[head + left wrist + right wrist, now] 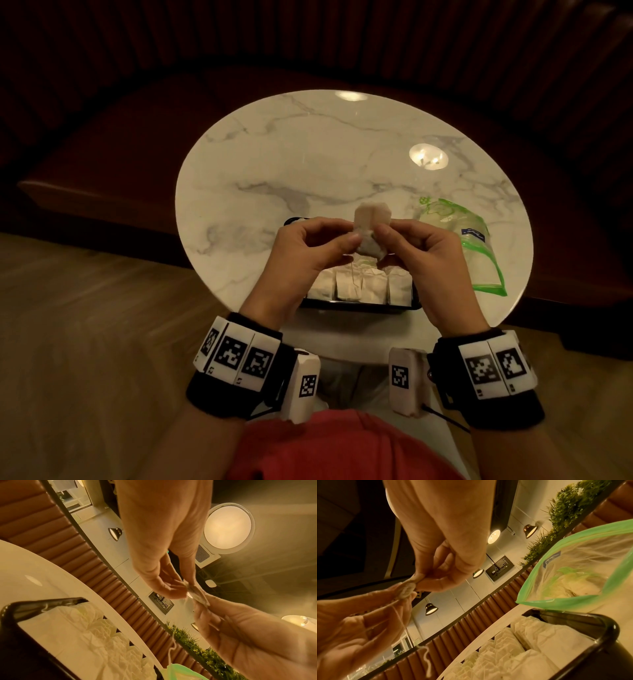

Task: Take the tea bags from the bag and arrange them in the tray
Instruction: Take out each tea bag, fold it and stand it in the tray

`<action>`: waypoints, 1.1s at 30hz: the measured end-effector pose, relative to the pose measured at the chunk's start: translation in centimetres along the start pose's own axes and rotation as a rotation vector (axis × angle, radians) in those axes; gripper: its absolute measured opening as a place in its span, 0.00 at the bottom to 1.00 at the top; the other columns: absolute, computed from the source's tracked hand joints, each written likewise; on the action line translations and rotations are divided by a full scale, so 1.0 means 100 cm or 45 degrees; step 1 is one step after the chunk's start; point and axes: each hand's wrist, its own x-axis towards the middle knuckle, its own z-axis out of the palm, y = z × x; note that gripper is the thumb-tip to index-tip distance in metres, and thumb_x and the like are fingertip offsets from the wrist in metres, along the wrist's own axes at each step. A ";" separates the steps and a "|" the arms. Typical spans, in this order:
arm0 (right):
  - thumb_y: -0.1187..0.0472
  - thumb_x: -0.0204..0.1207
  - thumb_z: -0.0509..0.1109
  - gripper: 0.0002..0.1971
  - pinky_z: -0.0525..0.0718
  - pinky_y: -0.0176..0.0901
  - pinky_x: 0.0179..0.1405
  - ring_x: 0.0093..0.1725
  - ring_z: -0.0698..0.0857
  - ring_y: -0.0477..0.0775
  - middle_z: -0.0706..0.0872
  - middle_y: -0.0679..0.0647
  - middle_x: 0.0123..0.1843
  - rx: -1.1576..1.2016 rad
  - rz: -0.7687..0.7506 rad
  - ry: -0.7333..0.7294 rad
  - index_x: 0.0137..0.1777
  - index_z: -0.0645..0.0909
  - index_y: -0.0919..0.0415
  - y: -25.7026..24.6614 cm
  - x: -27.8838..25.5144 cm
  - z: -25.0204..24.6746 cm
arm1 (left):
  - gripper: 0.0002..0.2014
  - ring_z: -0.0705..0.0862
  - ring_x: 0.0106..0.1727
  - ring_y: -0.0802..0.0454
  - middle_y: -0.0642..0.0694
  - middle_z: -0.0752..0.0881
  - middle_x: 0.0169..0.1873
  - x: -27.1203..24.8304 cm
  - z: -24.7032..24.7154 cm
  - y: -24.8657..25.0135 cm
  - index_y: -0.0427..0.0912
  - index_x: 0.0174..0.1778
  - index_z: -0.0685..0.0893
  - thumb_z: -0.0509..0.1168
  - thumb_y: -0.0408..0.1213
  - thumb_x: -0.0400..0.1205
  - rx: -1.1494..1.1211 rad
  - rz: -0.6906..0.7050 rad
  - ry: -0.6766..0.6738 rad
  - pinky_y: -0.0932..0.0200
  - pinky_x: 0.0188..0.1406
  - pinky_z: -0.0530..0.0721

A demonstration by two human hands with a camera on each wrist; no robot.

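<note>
Both hands hold one pale tea bag (371, 216) upright above the black tray (359, 307). My left hand (347, 236) pinches its left side and my right hand (383, 236) pinches its right side. In the left wrist view the tea bag (199, 596) sits between my left hand (179, 592) and the right hand's fingertips (205, 605). Its string (426, 655) dangles below the tea bag (407, 589), which my right hand (426, 580) pinches. Several tea bags (359, 287) stand in rows in the tray. The clear bag with green edges (474, 246) lies to the right, with some tea bags (570, 586) inside.
The tray and bag rest on a round white marble table (308, 154), with the tray near its front edge. A dark padded bench (120, 137) curves behind the table. Wooden floor (85, 342) lies to the left.
</note>
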 end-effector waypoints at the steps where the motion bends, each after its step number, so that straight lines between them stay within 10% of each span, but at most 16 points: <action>1: 0.66 0.76 0.73 0.05 0.88 0.38 0.35 0.39 0.90 0.52 0.92 0.57 0.40 -0.007 -0.024 0.041 0.49 0.89 0.63 0.000 0.001 0.000 | 0.09 0.90 0.49 0.51 0.42 0.91 0.46 0.001 0.000 -0.002 0.39 0.52 0.88 0.73 0.28 0.77 0.036 0.028 0.050 0.57 0.50 0.88; 5: 0.66 0.76 0.75 0.03 0.88 0.41 0.33 0.38 0.91 0.51 0.92 0.52 0.38 -0.101 -0.132 0.113 0.47 0.88 0.58 0.003 0.000 0.004 | 0.06 0.87 0.51 0.56 0.51 0.88 0.45 -0.001 0.006 -0.005 0.48 0.47 0.84 0.74 0.36 0.78 0.406 0.297 0.237 0.62 0.53 0.84; 12: 0.64 0.75 0.76 0.06 0.87 0.40 0.41 0.54 0.85 0.45 0.85 0.51 0.54 -0.418 -0.354 0.149 0.48 0.86 0.54 0.011 -0.002 0.015 | 0.06 0.88 0.53 0.63 0.56 0.90 0.47 -0.005 0.020 -0.001 0.49 0.55 0.86 0.68 0.38 0.83 0.360 0.277 0.038 0.67 0.55 0.84; 20: 0.61 0.73 0.77 0.09 0.90 0.53 0.49 0.53 0.89 0.52 0.88 0.51 0.54 -0.237 -0.226 -0.029 0.53 0.88 0.58 0.007 -0.004 0.013 | 0.09 0.91 0.48 0.45 0.42 0.92 0.43 -0.001 0.016 0.000 0.38 0.50 0.90 0.64 0.34 0.86 0.033 0.184 0.126 0.54 0.52 0.89; 33: 0.65 0.75 0.74 0.09 0.88 0.40 0.44 0.45 0.91 0.52 0.93 0.57 0.45 -0.007 0.053 -0.107 0.54 0.88 0.64 0.005 -0.003 0.008 | 0.08 0.91 0.47 0.47 0.45 0.92 0.41 -0.002 0.014 -0.002 0.45 0.45 0.90 0.65 0.35 0.85 -0.023 0.110 0.119 0.56 0.47 0.89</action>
